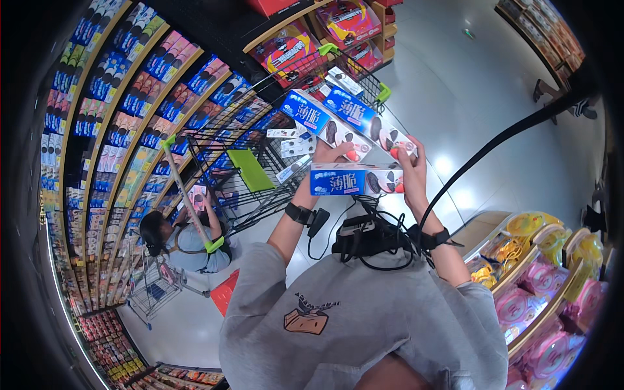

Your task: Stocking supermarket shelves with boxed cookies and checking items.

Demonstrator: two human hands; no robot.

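Three blue-and-white boxes of thin sandwich cookies are between my hands, above the shopping cart's near end. The nearest cookie box [344, 184] lies level. Behind it the left cookie box [311, 116] and the right cookie box [353, 107] slant up and away to the left. My left hand [327, 156] is closed at the left, its thumb over the near end of the left slanted box. My right hand [415, 168] is closed round the right ends of the nearest box and the right slanted box. Some fingers are hidden behind the boxes.
The black wire shopping cart [260, 144] has a green panel [251, 170] and several cookie boxes [300, 147] inside. Cookie shelves [123, 130] line the left, where a person [188, 240] crouches beside another cart [153, 292]. Pink packaged goods [543, 286] stand at right. Black cables [383, 244] hang near my wrists.
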